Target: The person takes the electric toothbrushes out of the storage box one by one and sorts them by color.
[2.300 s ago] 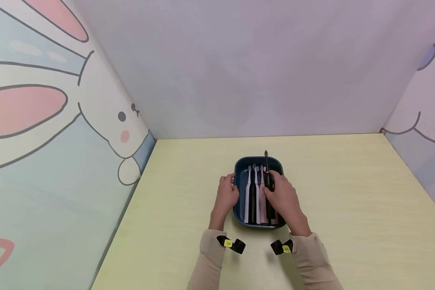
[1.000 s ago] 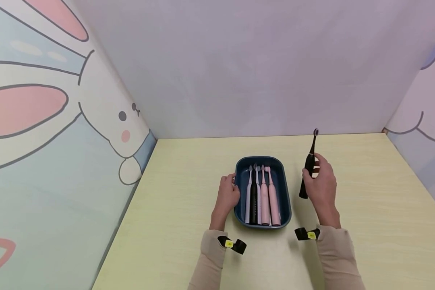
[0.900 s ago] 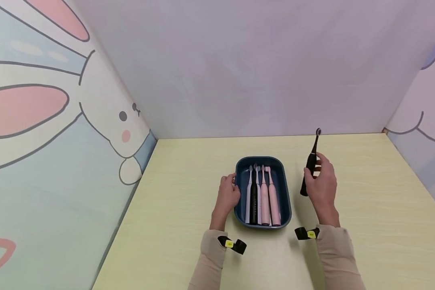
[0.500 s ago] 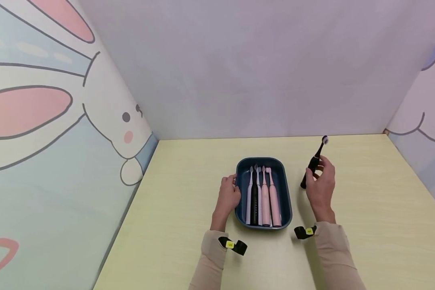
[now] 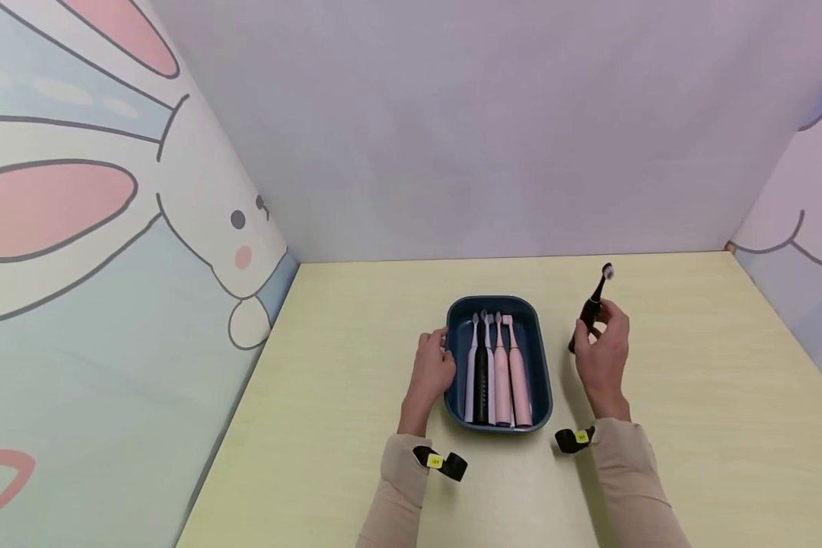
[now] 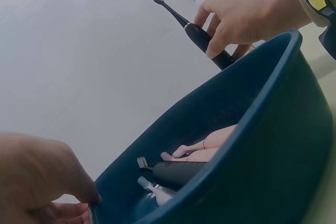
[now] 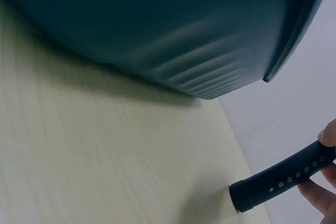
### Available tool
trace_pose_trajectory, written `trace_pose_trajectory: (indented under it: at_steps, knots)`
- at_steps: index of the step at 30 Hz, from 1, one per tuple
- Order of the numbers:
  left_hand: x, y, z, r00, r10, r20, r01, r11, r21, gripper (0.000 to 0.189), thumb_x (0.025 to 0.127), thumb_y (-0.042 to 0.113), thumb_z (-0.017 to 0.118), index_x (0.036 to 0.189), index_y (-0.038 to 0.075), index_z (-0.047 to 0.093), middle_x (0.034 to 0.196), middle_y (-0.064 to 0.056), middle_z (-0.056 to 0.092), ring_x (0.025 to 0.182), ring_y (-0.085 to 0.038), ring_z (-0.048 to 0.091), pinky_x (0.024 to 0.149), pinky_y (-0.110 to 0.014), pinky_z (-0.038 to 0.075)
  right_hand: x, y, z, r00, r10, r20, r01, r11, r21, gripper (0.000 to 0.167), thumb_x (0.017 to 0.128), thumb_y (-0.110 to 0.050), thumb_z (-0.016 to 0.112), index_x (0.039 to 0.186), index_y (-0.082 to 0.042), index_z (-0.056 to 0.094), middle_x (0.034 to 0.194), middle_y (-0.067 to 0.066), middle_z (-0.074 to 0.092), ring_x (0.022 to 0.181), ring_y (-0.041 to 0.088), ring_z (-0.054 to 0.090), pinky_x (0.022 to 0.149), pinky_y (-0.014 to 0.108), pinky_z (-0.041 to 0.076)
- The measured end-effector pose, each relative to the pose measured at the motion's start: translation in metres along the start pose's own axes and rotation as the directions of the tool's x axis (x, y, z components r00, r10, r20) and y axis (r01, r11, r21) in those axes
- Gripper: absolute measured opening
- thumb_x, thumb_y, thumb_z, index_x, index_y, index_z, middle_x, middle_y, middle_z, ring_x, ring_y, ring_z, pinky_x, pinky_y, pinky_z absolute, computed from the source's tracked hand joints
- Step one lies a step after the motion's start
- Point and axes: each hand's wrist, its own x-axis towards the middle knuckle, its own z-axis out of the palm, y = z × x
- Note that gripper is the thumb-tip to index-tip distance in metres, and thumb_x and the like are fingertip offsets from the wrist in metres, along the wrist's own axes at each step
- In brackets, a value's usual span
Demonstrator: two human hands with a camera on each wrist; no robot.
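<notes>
My left hand [image 5: 431, 369] grips the left rim of a dark blue bin [image 5: 537, 373], with the thumb over the rim in the left wrist view. To the right of the bin, my right hand [image 5: 603, 361] pinches a black electric toothbrush [image 5: 591, 310] between thumb and fingers. Its brush head points up and away, and its base slants down over the table. A row of small icons runs along the handle [image 7: 283, 178]. Inside the bin lie two pink toothbrushes [image 5: 502, 384], another black toothbrush [image 5: 480, 384] and two pale lilac toothbrushes [image 5: 469, 388], side by side.
The bin stands on a pale wooden table [image 5: 342, 342]. A plain lilac-grey wall [image 5: 493, 152] rises behind the table's far edge, and a wall with a rabbit drawing [image 5: 199, 228] flanks it on the left. A similar printed wall [image 5: 788, 213] is at the right.
My right hand has lifted the black toothbrush out of the bin and carried it right, then tilted and lowered it slightly. The left hand has stayed at the rim.
</notes>
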Motion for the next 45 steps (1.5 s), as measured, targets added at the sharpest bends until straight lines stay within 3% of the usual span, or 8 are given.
trace_pose_trajectory:
  at_steps: [26,28,32,35,41,45]
  knots:
    - [0.002,-0.002,0.001,1.0,0.012,0.001,-0.012,1.0,-0.001,0.043,0.094,0.004,0.049,0.137,0.004,0.049,0.114,-0.013,0.051,0.093,-0.021,0.053,0.083,-0.035,0.048,-0.004,-0.002,-0.003,0.999,0.012,0.046,-0.011,0.999,-0.031,0.04,0.086,0.0,0.062,0.123,0.006,0.049,0.111,0.024,0.05,0.101,0.03,0.055,0.076,-0.001,0.036]
    - [0.002,-0.002,0.001,1.0,0.018,-0.001,-0.018,1.0,0.0,0.043,0.093,0.003,0.05,0.137,0.004,0.049,0.115,-0.013,0.051,0.094,-0.021,0.053,0.082,-0.035,0.048,-0.005,-0.001,-0.004,0.998,0.016,0.056,-0.014,0.999,-0.029,0.041,0.086,0.0,0.062,0.124,0.005,0.048,0.113,0.024,0.05,0.103,0.03,0.055,0.078,0.001,0.037]
    - [0.001,-0.002,0.0,1.0,0.017,-0.003,-0.017,1.0,0.001,0.044,0.093,0.002,0.05,0.137,0.004,0.049,0.116,-0.013,0.05,0.095,-0.021,0.054,0.082,-0.036,0.048,-0.006,-0.003,-0.005,0.998,0.023,0.052,-0.022,1.0,-0.02,0.047,0.085,-0.001,0.063,0.128,0.004,0.047,0.116,0.024,0.049,0.104,0.03,0.054,0.085,0.018,0.046]
    - [0.0,-0.002,0.0,1.0,0.011,-0.005,-0.011,1.0,-0.003,0.044,0.093,0.002,0.05,0.137,0.004,0.049,0.116,-0.013,0.05,0.095,-0.021,0.054,0.081,-0.036,0.048,-0.006,-0.006,-0.007,0.999,0.018,0.037,-0.018,1.0,-0.01,0.051,0.085,0.0,0.064,0.132,0.004,0.045,0.118,0.025,0.049,0.106,0.031,0.054,0.088,0.028,0.045]
    - [0.001,-0.002,-0.001,1.0,0.014,-0.01,-0.014,1.0,-0.002,0.044,0.093,0.002,0.05,0.137,0.004,0.049,0.115,-0.014,0.051,0.094,-0.021,0.054,0.082,-0.036,0.048,-0.005,-0.017,-0.014,1.0,0.014,0.006,-0.015,1.0,0.011,0.055,0.085,-0.002,0.065,0.135,0.002,0.043,0.12,0.023,0.049,0.108,0.028,0.052,0.09,0.017,0.04]
    - [0.0,-0.003,-0.001,1.0,0.014,-0.009,-0.014,1.0,-0.001,0.044,0.093,0.002,0.05,0.137,0.004,0.049,0.115,-0.013,0.051,0.094,-0.021,0.054,0.082,-0.035,0.048,-0.009,-0.026,-0.022,0.998,0.058,-0.023,-0.057,0.997,0.054,0.056,0.085,-0.005,0.066,0.136,-0.004,0.043,0.12,0.016,0.051,0.109,0.019,0.051,0.093,0.02,0.041]
